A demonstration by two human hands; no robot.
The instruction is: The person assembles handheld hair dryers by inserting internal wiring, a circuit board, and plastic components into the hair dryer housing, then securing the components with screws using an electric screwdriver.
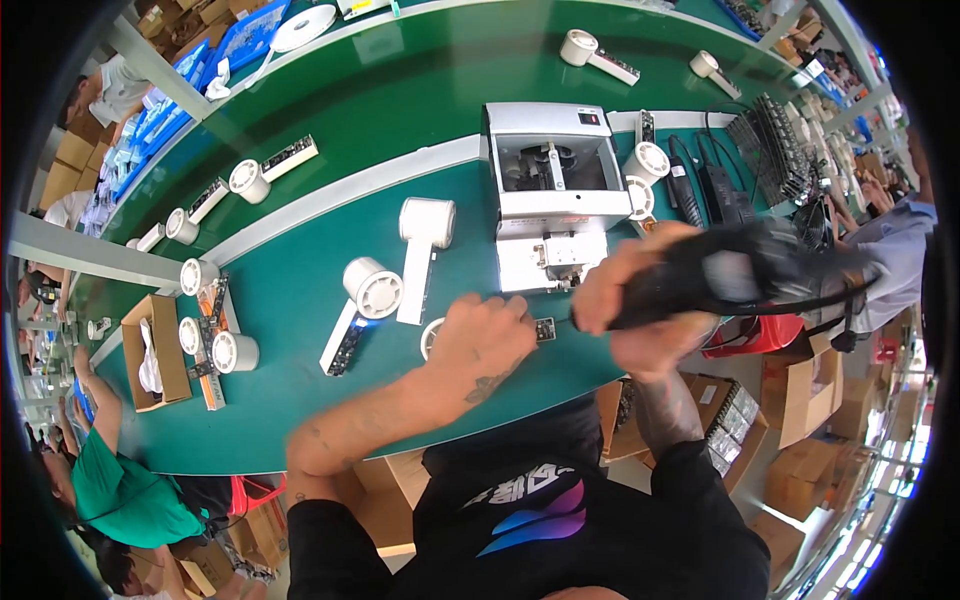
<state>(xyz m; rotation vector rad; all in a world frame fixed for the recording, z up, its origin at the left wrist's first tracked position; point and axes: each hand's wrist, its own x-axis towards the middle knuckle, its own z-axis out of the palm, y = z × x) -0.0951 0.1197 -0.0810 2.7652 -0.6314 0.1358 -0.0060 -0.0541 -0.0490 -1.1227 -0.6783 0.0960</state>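
My left hand (485, 340) is closed over a white unit (431, 340), pressing it to the green bench. Its round head shows left of my hand, and the small circuit-board end of its handle sticks out to the right. My right hand (635, 300) grips a black corded electric screwdriver (700, 275), blurred by motion, its thin tip pointing left toward that board end. Left of my hands lie two similar white units, one with an open handle showing a board (350, 340), the other (418, 270) with its white handle toward me.
A grey-white machine (560, 215) stands just beyond my hands. Black tools (725, 195) and a wire rack (770, 150) are at right. More units (235, 352) and a cardboard box (172, 385) sit at left. Others lie on a green conveyor (400, 100) behind. Co-workers (130, 490) flank the bench.
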